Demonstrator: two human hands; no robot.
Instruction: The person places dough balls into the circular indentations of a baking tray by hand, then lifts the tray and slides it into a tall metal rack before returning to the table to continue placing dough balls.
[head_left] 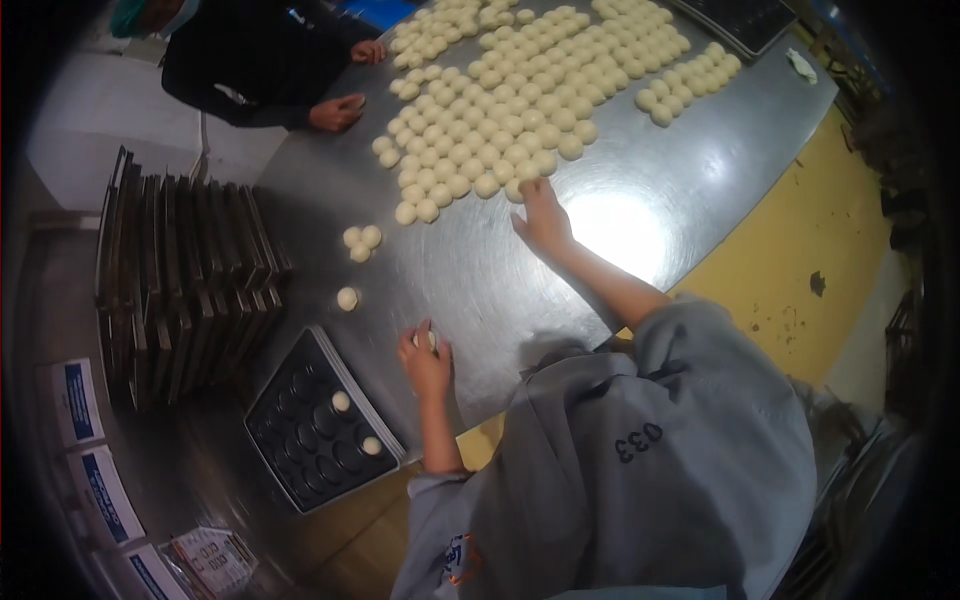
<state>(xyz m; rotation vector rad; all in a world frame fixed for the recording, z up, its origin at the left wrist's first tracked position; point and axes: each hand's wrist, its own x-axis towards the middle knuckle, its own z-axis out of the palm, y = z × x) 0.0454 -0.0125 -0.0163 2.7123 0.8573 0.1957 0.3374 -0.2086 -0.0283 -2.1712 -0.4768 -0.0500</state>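
Near the front edge of the steel table, my left hand (pixel 427 362) is closed around a pale dough ball (pixel 426 341), which shows between the fingers. My right hand (pixel 545 222) reaches forward to the near edge of a large group of dough balls (pixel 470 150). Its fingertips touch a ball (pixel 514 190) there, with the thumb held apart. A black baking tray (pixel 300 420) with round hollows lies left of my left hand, with two dough balls (pixel 356 424) in it. Between that tray and the large group sit a lone ball (pixel 348 299) and a cluster of three (pixel 362 243).
Upright stacked metal trays (pixel 180 270) stand at the left. A co-worker in black (pixel 265 65) has both hands at the far left table edge. A smaller dough group (pixel 690 82) and a dark tray (pixel 740 18) lie far right. Yellow floor (pixel 800 260) borders the table.
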